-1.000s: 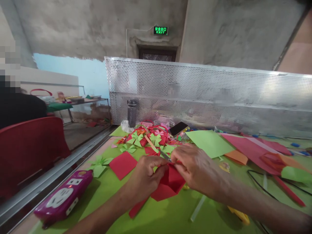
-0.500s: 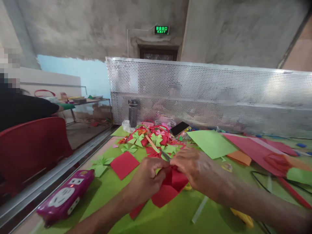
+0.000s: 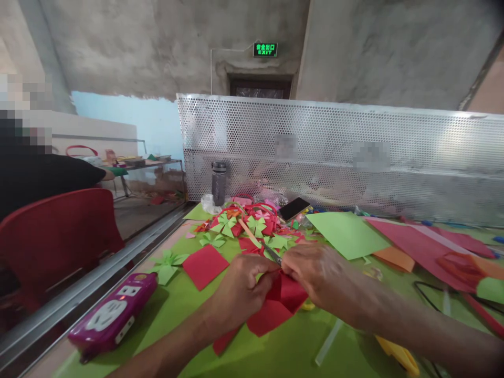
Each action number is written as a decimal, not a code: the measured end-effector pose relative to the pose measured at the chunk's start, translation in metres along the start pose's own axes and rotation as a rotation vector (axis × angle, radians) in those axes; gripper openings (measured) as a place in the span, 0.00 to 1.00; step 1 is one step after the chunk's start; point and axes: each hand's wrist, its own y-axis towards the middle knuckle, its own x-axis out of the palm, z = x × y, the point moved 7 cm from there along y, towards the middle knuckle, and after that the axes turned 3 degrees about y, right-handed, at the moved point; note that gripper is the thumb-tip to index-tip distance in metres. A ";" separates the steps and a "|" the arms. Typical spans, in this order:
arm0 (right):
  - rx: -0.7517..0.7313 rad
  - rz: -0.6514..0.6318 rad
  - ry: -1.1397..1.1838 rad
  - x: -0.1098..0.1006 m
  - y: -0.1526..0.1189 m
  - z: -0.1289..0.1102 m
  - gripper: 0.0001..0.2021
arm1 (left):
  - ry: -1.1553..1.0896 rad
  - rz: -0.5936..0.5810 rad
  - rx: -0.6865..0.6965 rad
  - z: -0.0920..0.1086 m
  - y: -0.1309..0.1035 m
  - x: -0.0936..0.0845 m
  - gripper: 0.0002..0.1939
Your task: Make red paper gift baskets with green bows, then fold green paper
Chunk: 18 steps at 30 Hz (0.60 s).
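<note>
My left hand (image 3: 247, 283) is closed in a pinch on a folded piece of red paper (image 3: 270, 316), which hangs below the fingers. Beside it, my right hand (image 3: 313, 270) is closed around what look like scissors (image 3: 272, 254); the dark metal blades stick out past its fingertips, pointing away to the upper left. Its fingers are also at the top edge of the red paper. A yellow piece (image 3: 309, 305) shows under the right hand, perhaps the scissors' handle. Left of my hands lies a flat red paper square (image 3: 205, 266). Part of another red sheet (image 3: 225, 341) shows under my left wrist.
Green paper flowers (image 3: 224, 224) and red pieces pile up beyond my hands, near a phone (image 3: 294, 208) and a bottle (image 3: 219, 184). A purple power strip (image 3: 114, 315) lies left. Large green paper (image 3: 346, 234) and red sheets (image 3: 417, 247) lie right. Someone sits far left.
The view has turned slightly left. My right fingertips have moved a little away from the left ones, showing more of the blades. Both hands keep their hold.
</note>
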 end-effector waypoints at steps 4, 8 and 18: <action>0.049 -0.090 0.013 0.002 0.002 0.004 0.13 | 0.009 0.015 0.013 0.000 0.000 0.000 0.16; 0.094 -0.177 0.072 0.002 0.005 0.007 0.12 | 0.007 0.019 0.015 -0.003 0.001 0.000 0.16; 0.152 -0.084 0.013 0.004 0.006 0.013 0.09 | 0.069 0.022 0.055 0.001 0.001 -0.001 0.16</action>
